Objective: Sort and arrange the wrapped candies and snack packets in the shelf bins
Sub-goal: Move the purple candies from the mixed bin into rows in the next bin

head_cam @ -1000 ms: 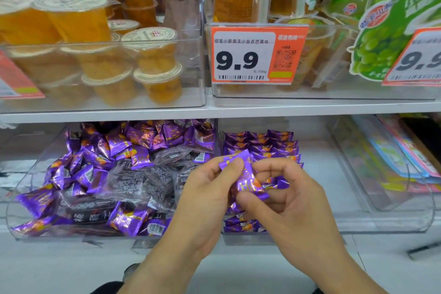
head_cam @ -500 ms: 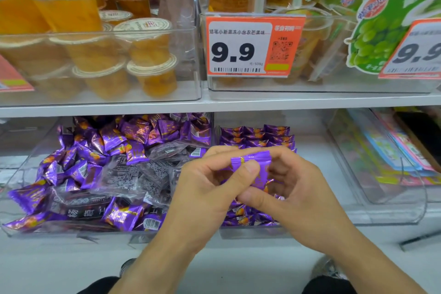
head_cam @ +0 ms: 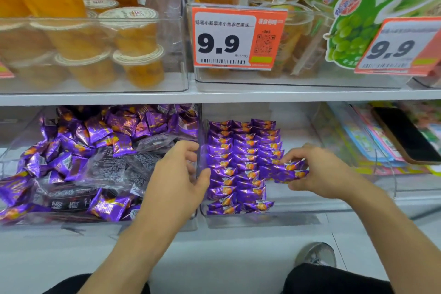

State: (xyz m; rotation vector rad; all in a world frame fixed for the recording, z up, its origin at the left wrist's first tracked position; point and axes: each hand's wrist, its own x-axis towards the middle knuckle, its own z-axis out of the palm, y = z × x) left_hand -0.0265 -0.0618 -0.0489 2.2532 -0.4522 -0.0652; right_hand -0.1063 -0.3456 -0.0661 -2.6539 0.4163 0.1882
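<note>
Left hand: the left hand [head_cam: 177, 174] sits at the clear wall between the two lower bins, fingers curled over the wall's top edge on the left bin's side and thumb on the right bin's side; it grips the divider wall [head_cam: 198, 150] and holds no candy.
Right hand: the right hand [head_cam: 317, 172] is inside the middle bin, thumb and fingertips pinching a small bunch of purple wrapped candies [head_cam: 290, 170] just beside the right end of the arranged rows.
Middle bin: the clear middle bin [head_cam: 262, 221] on the lower shelf holds neat rows of purple candies [head_cam: 238, 164] lined up against its left wall, running front to back; the right part of the bin floor is bare.
Left bin: the clear left bin [head_cam: 100, 223] holds a loose heap of purple candies [head_cam: 95, 136] mixed with dark, partly see-through snack packets [head_cam: 112, 169] lying in the middle and front of the heap.
Right bin: a black phone [head_cam: 405, 136] lies on top of colourful flat packets [head_cam: 367, 141].
Upper shelf: orange jelly cups [head_cam: 133, 55] stacked in a clear bin at left; an orange price tag reading 9.9 [head_cam: 238, 38] on the next bin; a green grape-print bag [head_cam: 358, 14] at right, with a second 9.9 tag in front of it.
Below: a grey shoe [head_cam: 316, 254] on the pale floor.
</note>
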